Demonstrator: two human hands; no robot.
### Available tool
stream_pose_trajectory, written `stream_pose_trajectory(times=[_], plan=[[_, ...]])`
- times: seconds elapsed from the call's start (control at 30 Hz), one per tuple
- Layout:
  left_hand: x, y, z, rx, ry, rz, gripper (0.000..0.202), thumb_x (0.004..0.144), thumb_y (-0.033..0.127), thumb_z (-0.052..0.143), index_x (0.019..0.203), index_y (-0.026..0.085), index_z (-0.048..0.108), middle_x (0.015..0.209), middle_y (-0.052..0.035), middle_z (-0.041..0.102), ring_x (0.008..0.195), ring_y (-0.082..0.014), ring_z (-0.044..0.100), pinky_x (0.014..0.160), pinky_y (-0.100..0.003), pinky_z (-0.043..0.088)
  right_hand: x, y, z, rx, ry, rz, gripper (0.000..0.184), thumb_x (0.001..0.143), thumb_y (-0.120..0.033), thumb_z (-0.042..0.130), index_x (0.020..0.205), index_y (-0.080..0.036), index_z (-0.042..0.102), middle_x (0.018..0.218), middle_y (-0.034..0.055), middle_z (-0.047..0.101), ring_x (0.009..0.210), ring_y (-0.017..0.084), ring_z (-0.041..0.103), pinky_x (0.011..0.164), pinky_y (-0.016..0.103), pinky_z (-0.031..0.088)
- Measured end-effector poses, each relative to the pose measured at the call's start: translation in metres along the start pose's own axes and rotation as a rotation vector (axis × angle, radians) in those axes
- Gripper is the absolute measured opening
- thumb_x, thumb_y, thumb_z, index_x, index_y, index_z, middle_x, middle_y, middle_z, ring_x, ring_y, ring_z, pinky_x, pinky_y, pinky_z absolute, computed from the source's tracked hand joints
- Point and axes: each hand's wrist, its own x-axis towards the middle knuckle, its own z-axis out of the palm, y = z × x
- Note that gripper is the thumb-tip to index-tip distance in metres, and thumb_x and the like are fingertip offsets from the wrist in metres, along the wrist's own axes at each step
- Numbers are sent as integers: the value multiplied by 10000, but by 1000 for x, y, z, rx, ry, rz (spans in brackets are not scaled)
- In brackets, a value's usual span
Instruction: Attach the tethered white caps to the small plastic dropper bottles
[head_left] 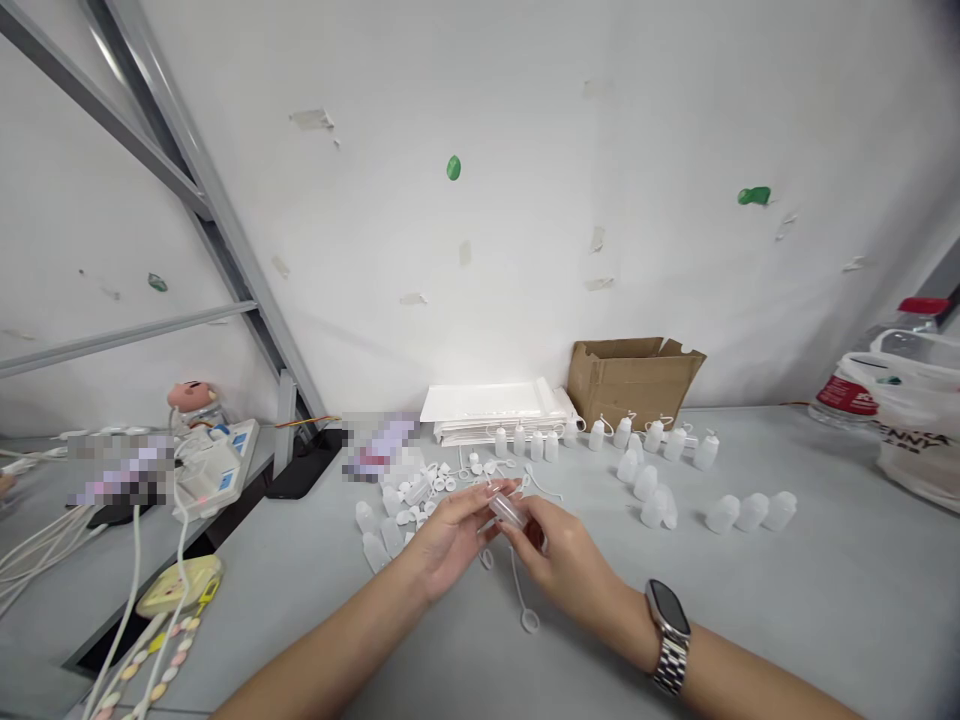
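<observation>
One clear plastic cylinder (508, 510), between the hands: left hand (450, 542) pinching its left end, right hand (559, 548) its right. Handling: light, coaxial grip advisable; wall probably squeezable. One white ring-ended plastic strap (529, 621), below right fingertips.
</observation>
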Motion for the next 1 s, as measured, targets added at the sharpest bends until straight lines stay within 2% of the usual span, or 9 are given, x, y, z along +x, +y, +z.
stream_pose_trajectory(times=[0.1,0.2,0.3,0.4,0.5,0.67,0.73,0.87,1.0], plan=[[-1,1,-2,-10,16,-24,226,744,258,592,939,173,667,1152,-80,589,1079,-211,492,904,-300,364,1,5,3,-290,67,-214,161,871,-214,381,853,-147,525,701,77,568,607,170,499,565,297,415],[-2,0,0,16,29,17,231,758,292,581,939,175,665,1169,-79,579,1106,-215,474,923,-310,351,4,6,3,-467,126,-344,184,875,-164,358,860,-129,538,660,84,565,600,184,501,543,304,418],[-3,-2,3,51,-8,84,229,773,303,566,912,157,675,1124,-96,606,1114,-231,468,936,-337,339,3,5,3,-506,208,-439,162,866,-142,379,869,-118,539,629,75,557,579,184,493,515,298,417],[-5,-2,6,79,-46,103,219,778,285,563,911,157,681,1126,-102,607,1124,-246,458,936,-358,330,-1,4,3,-420,240,-432,142,863,-150,398,893,-109,531,637,68,546,564,167,476,517,288,421],[-5,0,7,107,-90,110,209,785,276,554,892,159,689,1173,-105,580,1139,-262,443,937,-376,321,-4,1,2,-201,197,-310,128,861,-199,422,889,-133,528,648,43,535,560,145,464,526,271,409],[-3,3,4,140,-138,108,225,787,292,541,847,143,700,1194,-114,565,1143,-280,444,954,-398,301,7,-7,-6,493,-47,235,221,808,-342,518,668,-172,508,533,-31,464,481,93,394,466,227,318],[-2,4,3,140,-163,99,233,784,294,544,857,134,697,1182,-119,573,1137,-276,451,967,-397,289,13,-8,-10,812,-184,378,294,785,-366,543,578,-171,466,454,-60,399,417,67,319,430,219,249],[0,8,3,126,-177,83,288,799,325,520,961,138,668,1142,-116,600,1074,-248,499,980,-404,271,19,-7,-16,1213,-320,432,327,773,-329,563,516,-153,461,414,-64,396,387,43,272,437,219,215],[-1,9,4,139,-130,118,307,807,353,504,889,122,690,1095,-128,624,1100,-254,480,994,-401,252,17,-5,-16,1260,-324,468,297,767,-349,575,576,-124,545,492,-9,525,400,49,382,455,217,263]])
